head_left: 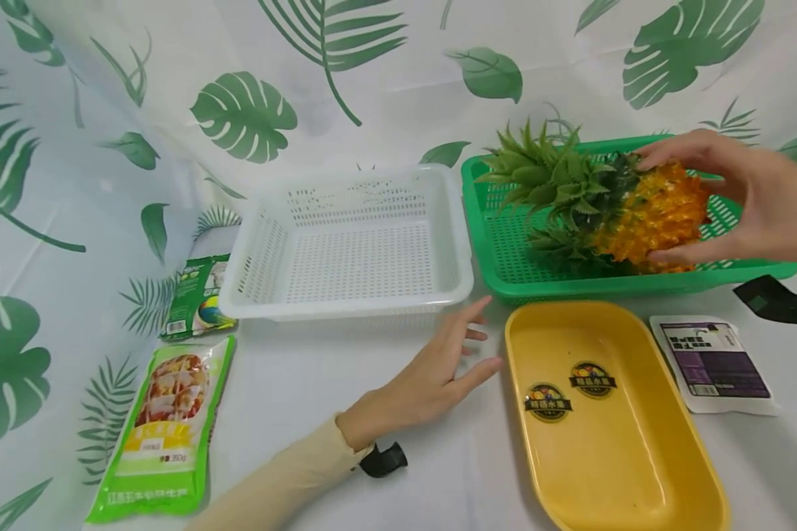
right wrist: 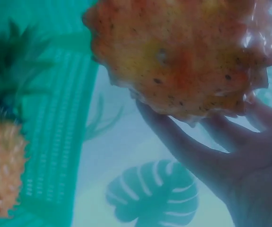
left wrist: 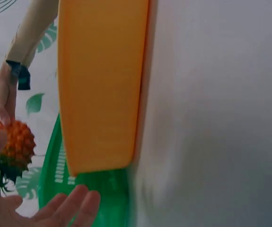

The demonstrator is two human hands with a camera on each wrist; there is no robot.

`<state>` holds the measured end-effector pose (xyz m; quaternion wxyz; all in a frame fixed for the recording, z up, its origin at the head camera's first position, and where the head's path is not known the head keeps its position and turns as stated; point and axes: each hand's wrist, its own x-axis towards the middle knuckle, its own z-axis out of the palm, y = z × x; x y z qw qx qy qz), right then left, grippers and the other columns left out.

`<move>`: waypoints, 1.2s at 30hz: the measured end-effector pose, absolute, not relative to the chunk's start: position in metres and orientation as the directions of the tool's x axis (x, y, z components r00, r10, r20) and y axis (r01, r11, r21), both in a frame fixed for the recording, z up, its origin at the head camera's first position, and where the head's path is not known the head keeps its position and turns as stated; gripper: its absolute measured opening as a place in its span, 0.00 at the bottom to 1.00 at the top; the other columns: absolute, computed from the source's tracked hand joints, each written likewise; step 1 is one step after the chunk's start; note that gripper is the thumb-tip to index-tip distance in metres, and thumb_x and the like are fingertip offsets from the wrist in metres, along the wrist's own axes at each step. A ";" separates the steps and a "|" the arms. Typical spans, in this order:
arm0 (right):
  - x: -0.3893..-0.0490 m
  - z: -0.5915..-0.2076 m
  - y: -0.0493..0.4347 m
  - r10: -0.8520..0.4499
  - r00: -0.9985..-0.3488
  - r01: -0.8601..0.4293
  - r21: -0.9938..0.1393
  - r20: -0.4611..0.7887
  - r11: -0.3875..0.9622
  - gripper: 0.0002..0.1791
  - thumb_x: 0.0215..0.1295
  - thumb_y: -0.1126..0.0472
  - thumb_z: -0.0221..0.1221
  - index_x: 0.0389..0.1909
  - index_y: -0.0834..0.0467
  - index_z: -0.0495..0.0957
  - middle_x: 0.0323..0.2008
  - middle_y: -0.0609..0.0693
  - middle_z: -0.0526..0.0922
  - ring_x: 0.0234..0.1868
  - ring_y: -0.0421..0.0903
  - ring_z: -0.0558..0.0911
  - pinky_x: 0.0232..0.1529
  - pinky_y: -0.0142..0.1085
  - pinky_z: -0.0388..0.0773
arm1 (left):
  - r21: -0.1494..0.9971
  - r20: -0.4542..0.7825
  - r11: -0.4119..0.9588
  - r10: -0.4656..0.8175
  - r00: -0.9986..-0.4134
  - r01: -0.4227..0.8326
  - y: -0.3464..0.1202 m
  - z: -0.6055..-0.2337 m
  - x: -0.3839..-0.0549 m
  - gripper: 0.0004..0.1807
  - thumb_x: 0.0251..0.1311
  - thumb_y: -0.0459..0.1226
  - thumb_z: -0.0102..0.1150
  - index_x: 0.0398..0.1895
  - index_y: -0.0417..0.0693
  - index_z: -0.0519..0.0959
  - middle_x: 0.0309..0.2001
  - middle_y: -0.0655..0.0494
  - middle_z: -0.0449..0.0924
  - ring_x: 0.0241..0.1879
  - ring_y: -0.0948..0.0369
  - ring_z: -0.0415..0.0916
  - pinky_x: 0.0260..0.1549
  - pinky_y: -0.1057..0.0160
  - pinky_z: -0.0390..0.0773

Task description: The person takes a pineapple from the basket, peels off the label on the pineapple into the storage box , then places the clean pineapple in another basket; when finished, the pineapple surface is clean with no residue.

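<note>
My right hand grips an orange pineapple by its body, its leafy green crown pointing left. The pineapple is over the green basket, tilted on its side in the head view. A second pineapple lies inside that basket; in the head view the held one mostly covers it, and only leaves show below. In the right wrist view, fingers curve around the spiky base of the held fruit. My left hand holds nothing, its fingers spread by the front right corner of the white basket.
A yellow tray with two black stickers stands in front of the green basket. Right of it lies a white and purple packet. On the left are a green packet and a larger green-edged food pouch.
</note>
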<state>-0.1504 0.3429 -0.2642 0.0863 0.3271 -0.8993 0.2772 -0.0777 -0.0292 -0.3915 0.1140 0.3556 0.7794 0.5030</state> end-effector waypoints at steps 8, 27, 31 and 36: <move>-0.187 -0.273 0.368 -0.438 -0.833 -0.551 -0.422 0.338 0.721 0.56 0.47 0.84 0.74 0.77 0.59 0.61 0.75 0.34 0.61 0.66 0.37 0.66 0.67 0.22 0.63 | 0.889 0.174 0.260 0.570 -0.803 0.377 0.005 -0.400 -0.090 0.42 0.82 0.51 0.45 0.86 0.57 0.35 0.83 0.48 0.44 0.74 0.51 0.63 0.64 0.62 0.74; -0.238 -0.274 0.375 -0.462 -0.869 -0.492 -0.209 0.179 0.845 0.54 0.36 0.82 0.80 0.69 0.69 0.64 0.62 0.73 0.68 0.49 0.73 0.75 0.41 0.59 0.85 | 0.927 0.164 0.261 0.365 -0.916 0.269 0.048 -0.400 -0.114 0.43 0.81 0.55 0.43 0.85 0.57 0.34 0.85 0.50 0.38 0.82 0.53 0.44 0.79 0.52 0.52; -0.250 -0.279 0.378 -0.505 -0.845 -0.532 -0.183 0.174 0.827 0.54 0.33 0.81 0.81 0.67 0.68 0.66 0.55 0.69 0.72 0.44 0.70 0.78 0.31 0.42 0.87 | 0.938 0.167 0.235 0.336 -0.927 0.254 0.053 -0.400 -0.116 0.42 0.80 0.56 0.42 0.85 0.57 0.36 0.85 0.50 0.39 0.82 0.55 0.43 0.79 0.52 0.52; -0.259 -0.285 0.378 -0.519 -0.845 -0.534 -0.185 0.126 0.825 0.54 0.33 0.79 0.82 0.67 0.66 0.66 0.54 0.67 0.73 0.44 0.68 0.80 0.28 0.31 0.79 | 0.945 0.167 0.217 0.320 -0.932 0.244 0.055 -0.401 -0.119 0.41 0.80 0.55 0.43 0.85 0.57 0.37 0.85 0.48 0.40 0.82 0.54 0.44 0.78 0.51 0.53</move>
